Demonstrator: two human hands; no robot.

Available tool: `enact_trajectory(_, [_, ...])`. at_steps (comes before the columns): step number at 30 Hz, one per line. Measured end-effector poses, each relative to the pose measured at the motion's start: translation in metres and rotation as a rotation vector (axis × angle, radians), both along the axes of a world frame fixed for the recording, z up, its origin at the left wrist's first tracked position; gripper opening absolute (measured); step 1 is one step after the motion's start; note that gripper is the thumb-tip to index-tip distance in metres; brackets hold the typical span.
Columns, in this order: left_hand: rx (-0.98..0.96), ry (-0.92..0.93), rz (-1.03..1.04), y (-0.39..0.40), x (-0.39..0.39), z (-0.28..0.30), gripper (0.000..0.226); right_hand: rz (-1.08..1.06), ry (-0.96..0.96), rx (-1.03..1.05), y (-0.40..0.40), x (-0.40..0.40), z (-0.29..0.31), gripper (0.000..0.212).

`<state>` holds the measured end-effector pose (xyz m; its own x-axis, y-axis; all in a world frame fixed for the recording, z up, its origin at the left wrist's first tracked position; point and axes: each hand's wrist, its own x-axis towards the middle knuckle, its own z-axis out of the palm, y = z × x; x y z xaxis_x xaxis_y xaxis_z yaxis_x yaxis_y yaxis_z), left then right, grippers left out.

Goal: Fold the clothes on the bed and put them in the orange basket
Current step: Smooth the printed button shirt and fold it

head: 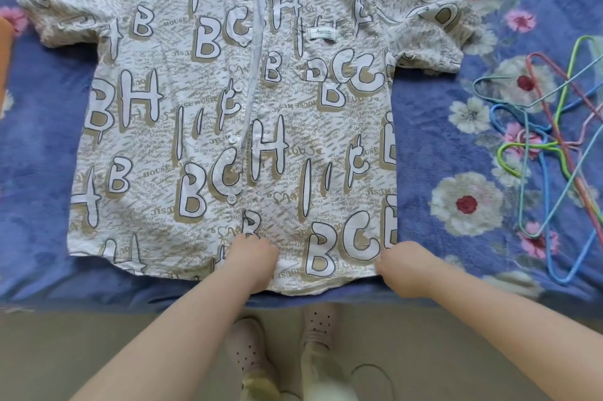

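A short-sleeved button shirt [228,107], white and beige with big printed letters, lies spread flat and front up on the bed, collar far from me. My left hand [253,258] grips the hem near the button placket, fingers curled into the cloth. My right hand [403,265] grips the hem at the shirt's right bottom corner. An orange edge [5,54] shows at the far left of the frame; I cannot tell if it is the basket.
The bed has a blue cover with a flower print [466,205]. Several coloured wire hangers [551,146] lie in a heap to the right of the shirt. The bed's near edge runs just below my hands, with the floor and my shoes [248,348] under it.
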<state>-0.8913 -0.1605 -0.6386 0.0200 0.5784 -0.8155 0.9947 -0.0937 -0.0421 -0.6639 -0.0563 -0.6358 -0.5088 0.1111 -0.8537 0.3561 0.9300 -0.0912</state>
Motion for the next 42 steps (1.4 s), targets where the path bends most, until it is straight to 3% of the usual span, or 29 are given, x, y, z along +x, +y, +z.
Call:
enact_trajectory(3, [-0.048,-0.009,0.008,0.000,0.000,0.004,0.028,-0.039,-0.060,0.004,-0.002,-0.010,-0.002,0.018])
enact_trajectory(7, [-0.111,-0.044,0.021,0.010,-0.003,0.013,0.025,-0.070,-0.140,-0.072,0.007,-0.017,0.003,0.025])
enact_trajectory(10, [-0.073,-0.113,0.109,0.029,-0.013,0.026,0.025,-0.194,-0.196,-0.144,0.024,-0.032,0.012,0.019])
enact_trajectory(15, [0.093,-0.160,0.288,0.074,-0.048,0.044,0.013,-0.383,0.004,-0.071,0.075,-0.071,0.027,0.029])
enact_trajectory(20, [0.277,-0.259,0.709,0.118,-0.091,0.046,0.014,-0.589,0.234,-0.070,0.129,-0.125,0.036,0.026])
enact_trajectory(26, [0.223,-0.433,0.883,0.171,-0.150,0.038,0.017,-0.651,0.427,0.087,0.216,-0.227,0.049,0.027])
enact_trajectory(28, [0.201,-0.478,0.840,0.189,-0.166,0.036,0.023,-0.610,0.477,0.189,0.240,-0.258,0.050,0.018])
enact_trajectory(32, [0.221,-0.559,0.823,0.230,-0.195,0.024,0.027,-0.527,0.522,0.369,0.287,-0.311,0.036,0.030])
enact_trajectory(35, [0.184,-0.672,0.884,0.250,-0.200,0.012,0.029,-0.296,0.505,0.577,0.319,-0.339,0.025,0.034])
enact_trajectory(38, [0.147,-0.722,0.855,0.266,-0.194,-0.003,0.030,-0.121,0.410,0.588,0.347,-0.359,0.016,0.029])
enact_trajectory(42, [0.189,-0.685,0.820,0.277,-0.192,-0.013,0.028,-0.156,0.401,0.516,0.367,-0.374,0.008,0.025])
